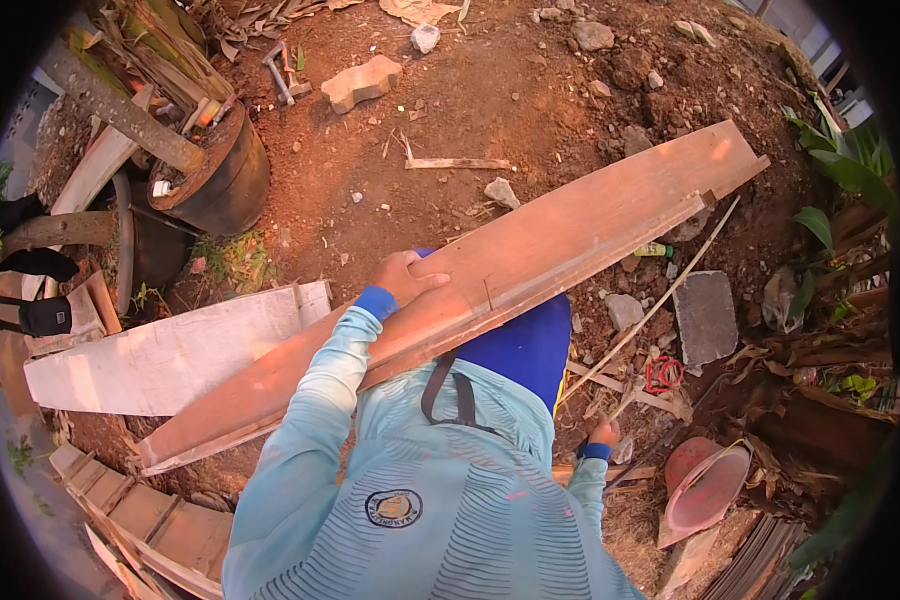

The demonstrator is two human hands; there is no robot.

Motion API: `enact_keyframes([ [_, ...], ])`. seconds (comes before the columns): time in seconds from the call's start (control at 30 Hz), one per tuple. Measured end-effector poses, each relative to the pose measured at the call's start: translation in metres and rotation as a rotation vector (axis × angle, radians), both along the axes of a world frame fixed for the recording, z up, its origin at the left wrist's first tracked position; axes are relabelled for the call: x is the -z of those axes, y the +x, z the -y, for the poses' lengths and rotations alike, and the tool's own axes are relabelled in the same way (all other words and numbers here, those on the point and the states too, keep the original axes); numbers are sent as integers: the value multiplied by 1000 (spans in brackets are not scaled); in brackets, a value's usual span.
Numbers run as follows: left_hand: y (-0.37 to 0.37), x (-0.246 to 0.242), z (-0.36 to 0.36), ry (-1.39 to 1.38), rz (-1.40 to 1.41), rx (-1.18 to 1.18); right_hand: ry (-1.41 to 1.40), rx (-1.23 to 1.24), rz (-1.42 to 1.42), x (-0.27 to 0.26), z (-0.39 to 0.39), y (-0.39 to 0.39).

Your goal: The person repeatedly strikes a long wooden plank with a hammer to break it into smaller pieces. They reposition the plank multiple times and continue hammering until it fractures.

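Note:
A long wooden board with a batten along its near edge [540,232] lies slantwise across my thighs. My left hand [409,281] is on its far edge, the thumb over the upper face and the other fingers partly hidden. Low at the right side of my body is my right hand [604,433], small and partly hidden; a thin pale strip [652,307] runs from near it up toward the board's far end. Whether the fingers hold the strip is unclear. A second, whitish board [172,352] lies on the ground at the left, partly under the brown one.
A claw hammer [281,75] and a concrete paver [361,82] lie on the soil ahead. A dark round container [221,180] stands at upper left. On the right are a grey block [705,319], red cord [664,373], a reddish bucket [705,480] and plants.

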State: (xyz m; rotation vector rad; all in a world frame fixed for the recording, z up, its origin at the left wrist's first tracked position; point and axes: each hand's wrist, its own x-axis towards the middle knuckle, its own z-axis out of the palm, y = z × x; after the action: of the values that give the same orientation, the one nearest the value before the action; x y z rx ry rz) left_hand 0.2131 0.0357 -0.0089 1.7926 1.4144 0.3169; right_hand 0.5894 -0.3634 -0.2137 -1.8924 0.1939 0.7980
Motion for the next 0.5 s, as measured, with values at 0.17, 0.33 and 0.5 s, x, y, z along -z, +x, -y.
enact_keyframes([
  [0.17, 2, -63, 1, 228, -150, -88, 133, -217, 344, -109, -28, -15],
  [0.33, 3, -102, 8, 514, -266, -284, -36, -511, 720, -113, -72, 5],
  [0.5, -17, -59, -47, 742, -357, -358, -223, -487, 868, -95, -74, -5],
])
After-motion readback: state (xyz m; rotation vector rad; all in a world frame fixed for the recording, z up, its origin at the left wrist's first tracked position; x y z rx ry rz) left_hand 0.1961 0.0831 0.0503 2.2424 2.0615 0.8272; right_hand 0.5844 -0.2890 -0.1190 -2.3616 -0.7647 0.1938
